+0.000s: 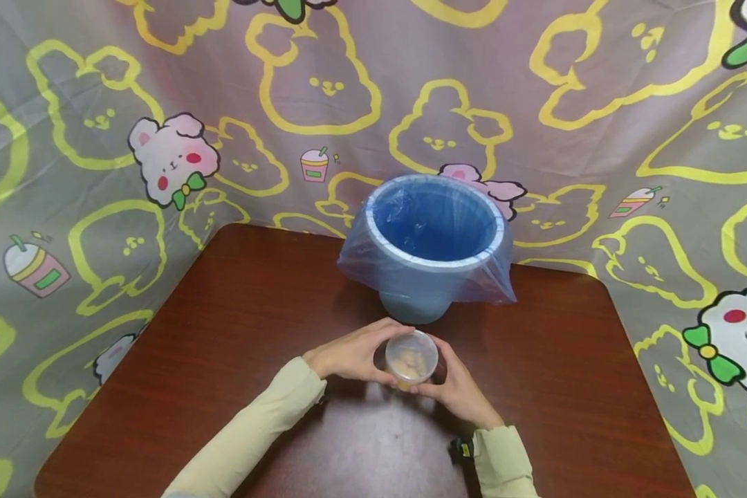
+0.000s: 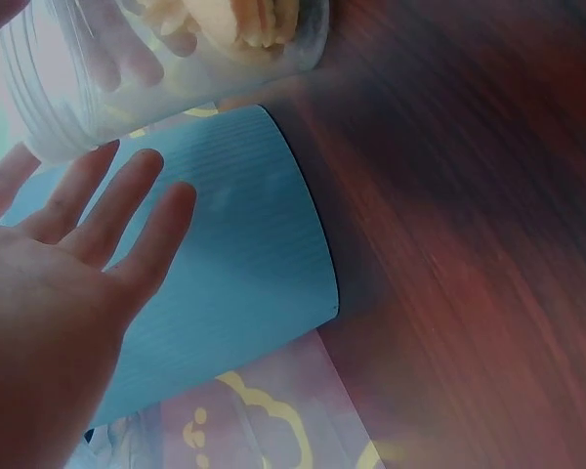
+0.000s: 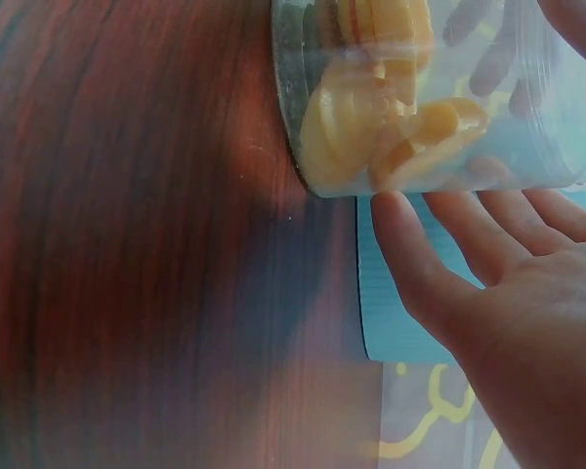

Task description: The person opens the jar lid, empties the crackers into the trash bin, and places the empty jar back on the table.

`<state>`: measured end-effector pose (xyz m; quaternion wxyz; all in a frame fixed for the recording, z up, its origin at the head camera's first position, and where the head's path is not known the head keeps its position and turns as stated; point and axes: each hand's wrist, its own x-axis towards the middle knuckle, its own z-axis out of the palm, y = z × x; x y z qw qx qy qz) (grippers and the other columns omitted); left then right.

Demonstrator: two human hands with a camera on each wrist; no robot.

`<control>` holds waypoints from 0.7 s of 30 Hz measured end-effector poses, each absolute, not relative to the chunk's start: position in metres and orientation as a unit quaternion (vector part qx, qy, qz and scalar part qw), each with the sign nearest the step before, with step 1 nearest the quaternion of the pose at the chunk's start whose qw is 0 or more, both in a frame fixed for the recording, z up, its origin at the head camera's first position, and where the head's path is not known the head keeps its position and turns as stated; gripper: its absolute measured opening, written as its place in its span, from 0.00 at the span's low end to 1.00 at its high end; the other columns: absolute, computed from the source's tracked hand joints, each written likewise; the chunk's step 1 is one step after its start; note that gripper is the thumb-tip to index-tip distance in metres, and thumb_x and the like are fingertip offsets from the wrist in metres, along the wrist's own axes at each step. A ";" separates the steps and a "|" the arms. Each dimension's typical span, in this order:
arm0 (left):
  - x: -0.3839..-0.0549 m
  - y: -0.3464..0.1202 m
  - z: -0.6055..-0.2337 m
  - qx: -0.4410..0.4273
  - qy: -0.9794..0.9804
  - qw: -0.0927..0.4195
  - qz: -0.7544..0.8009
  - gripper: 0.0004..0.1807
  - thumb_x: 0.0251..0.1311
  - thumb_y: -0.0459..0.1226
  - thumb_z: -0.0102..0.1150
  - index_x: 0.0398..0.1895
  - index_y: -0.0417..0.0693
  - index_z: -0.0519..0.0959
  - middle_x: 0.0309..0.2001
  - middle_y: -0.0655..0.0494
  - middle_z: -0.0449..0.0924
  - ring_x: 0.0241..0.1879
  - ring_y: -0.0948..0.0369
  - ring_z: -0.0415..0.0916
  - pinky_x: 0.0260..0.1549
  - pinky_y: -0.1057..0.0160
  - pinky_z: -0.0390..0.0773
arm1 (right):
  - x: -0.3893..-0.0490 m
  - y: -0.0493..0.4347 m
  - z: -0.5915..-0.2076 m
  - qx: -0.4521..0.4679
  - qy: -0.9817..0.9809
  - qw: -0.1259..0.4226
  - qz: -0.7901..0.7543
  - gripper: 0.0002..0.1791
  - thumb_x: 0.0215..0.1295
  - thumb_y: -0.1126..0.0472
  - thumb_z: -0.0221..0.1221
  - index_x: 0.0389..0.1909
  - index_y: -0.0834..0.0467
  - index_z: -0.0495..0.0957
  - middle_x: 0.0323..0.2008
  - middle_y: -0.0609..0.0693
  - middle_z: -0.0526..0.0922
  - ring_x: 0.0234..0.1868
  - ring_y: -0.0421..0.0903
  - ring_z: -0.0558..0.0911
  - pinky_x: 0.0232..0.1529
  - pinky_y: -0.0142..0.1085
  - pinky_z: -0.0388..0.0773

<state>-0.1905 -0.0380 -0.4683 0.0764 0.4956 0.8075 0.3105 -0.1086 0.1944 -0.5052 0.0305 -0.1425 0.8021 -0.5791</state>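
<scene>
A clear round plastic jar (image 1: 411, 356) with pale yellow pieces (image 3: 356, 127) inside stands upright on the table, just in front of the bin. My left hand (image 1: 357, 353) holds it from the left near the top, thumb on the near side and fingers round the far side. From the right, my right hand (image 1: 463, 391) grips the jar with thumb and fingers spread round its wall. The ribbed upper end of the jar (image 2: 54, 88) is close to the left fingers in the left wrist view. What the pieces are cannot be told for sure.
A blue bin (image 1: 417, 304) lined with a thin blue bag (image 1: 492, 280) stands behind the jar, its mouth facing up. The dark red-brown table (image 1: 224, 332) has a curtain (image 1: 348, 69) with cartoon figures along its back and sides.
</scene>
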 end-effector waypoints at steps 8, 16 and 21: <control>-0.189 -0.043 -0.466 0.484 0.815 0.069 0.311 0.46 0.45 0.48 0.75 0.69 0.50 0.65 0.60 0.55 0.71 0.60 0.63 0.70 0.60 0.62 0.71 | -0.109 0.193 -0.505 -0.144 0.796 0.032 -0.587 0.49 0.47 0.61 0.74 0.69 0.54 0.58 0.66 0.56 0.66 0.63 0.57 0.70 0.58 0.42 0.74; -0.191 -0.045 -0.467 0.480 0.815 0.078 0.315 0.45 0.46 0.46 0.75 0.69 0.51 0.65 0.61 0.55 0.71 0.61 0.62 0.69 0.61 0.60 0.71 | -0.109 0.193 -0.505 -0.141 0.799 0.027 -0.584 0.49 0.46 0.60 0.75 0.69 0.54 0.59 0.66 0.56 0.67 0.63 0.56 0.70 0.57 0.34 0.73; -0.191 -0.047 -0.467 0.479 0.816 0.074 0.317 0.44 0.48 0.45 0.74 0.69 0.51 0.65 0.61 0.55 0.72 0.60 0.63 0.69 0.61 0.60 0.71 | -0.109 0.194 -0.505 -0.142 0.799 0.025 -0.583 0.49 0.46 0.60 0.75 0.69 0.54 0.59 0.66 0.56 0.68 0.63 0.56 0.70 0.57 0.32 0.73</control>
